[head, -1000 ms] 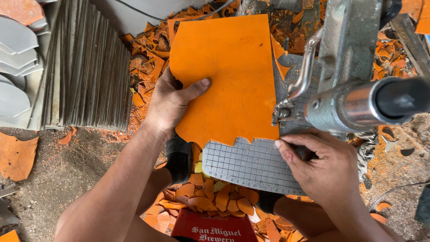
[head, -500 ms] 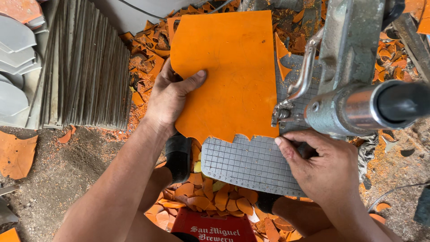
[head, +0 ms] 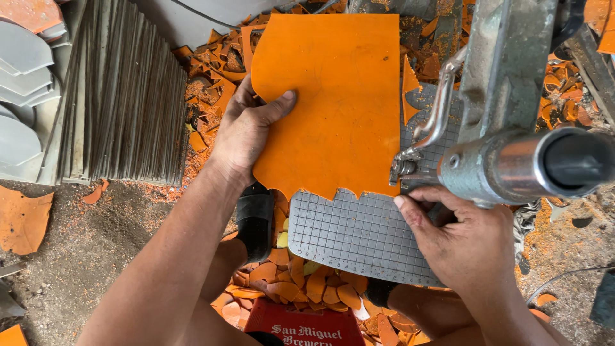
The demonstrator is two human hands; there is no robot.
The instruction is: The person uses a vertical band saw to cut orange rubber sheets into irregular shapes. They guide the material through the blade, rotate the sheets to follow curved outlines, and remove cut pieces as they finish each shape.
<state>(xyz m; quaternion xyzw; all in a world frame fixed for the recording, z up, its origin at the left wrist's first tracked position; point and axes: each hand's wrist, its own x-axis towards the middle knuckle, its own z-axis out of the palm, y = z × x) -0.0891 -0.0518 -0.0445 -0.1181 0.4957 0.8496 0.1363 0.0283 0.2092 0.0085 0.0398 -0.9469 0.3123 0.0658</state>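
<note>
Dusty ground (head: pixel 83 256) strewn with orange scraps (head: pixel 307 285) is seen below a gridded metal plate (head: pixel 352 237), which lies at about 6 o'clock of the view's centre. An orange sheet (head: pixel 333 109) with a scalloped lower edge is laid over the plate's upper part, reaching toward 12 o'clock. The sheet is clamped at its 9 o'clock edge by the left hand (head: pixel 246 131), with the thumb pressed on top and the fingers curled beneath. The right hand (head: pixel 467 240) is placed at 4 o'clock of the sheet, resting on the plate just under a metal cutting machine (head: pixel 506 147); whether anything is gripped in it cannot be told, since the fingers are tucked out of sight beneath the machine. Grey stacked tiles (head: pixel 122 96) are stood on edge at 9 o'clock, well apart from the sheet. A red crate (head: pixel 301 327) is partly seen at 6 o'clock.
</note>
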